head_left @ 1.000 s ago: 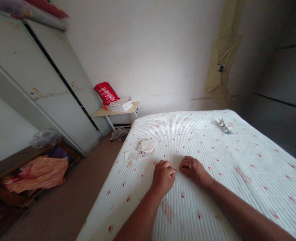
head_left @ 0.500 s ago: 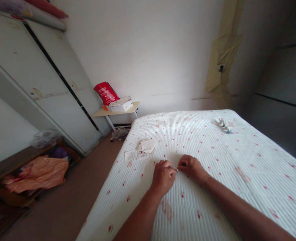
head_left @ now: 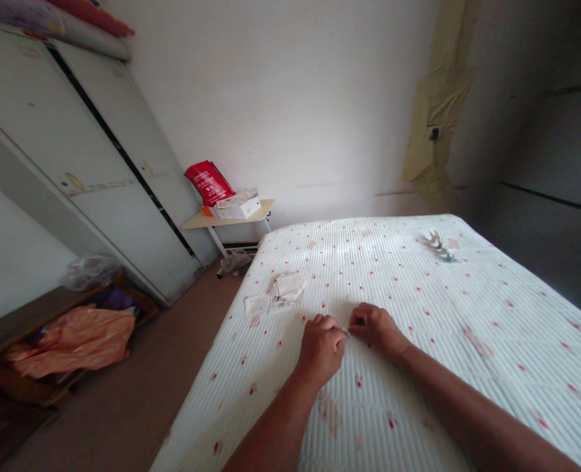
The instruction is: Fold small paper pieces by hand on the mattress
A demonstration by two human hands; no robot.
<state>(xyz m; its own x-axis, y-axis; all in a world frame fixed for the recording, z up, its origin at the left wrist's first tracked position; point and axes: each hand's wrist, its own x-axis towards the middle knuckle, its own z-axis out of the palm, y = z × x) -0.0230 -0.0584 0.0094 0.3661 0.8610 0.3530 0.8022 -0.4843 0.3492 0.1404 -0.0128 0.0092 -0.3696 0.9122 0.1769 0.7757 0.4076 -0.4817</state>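
My left hand and my right hand are close together over the white bed cover with red dots. The fingers of both are closed in a pinch. Between the fingertips is a small whitish piece, too small to name, and both hands seem to grip it. Several printed paper slips lie beyond my left hand. Far off to the right on the bed rest some small white and grey crumpled-looking pieces.
Behind the bed's far left corner stands a small table bearing a red bag and a white box. A grey cabinet lines the left. Below it, an orange plastic bag lies on a wooden shelf unit.
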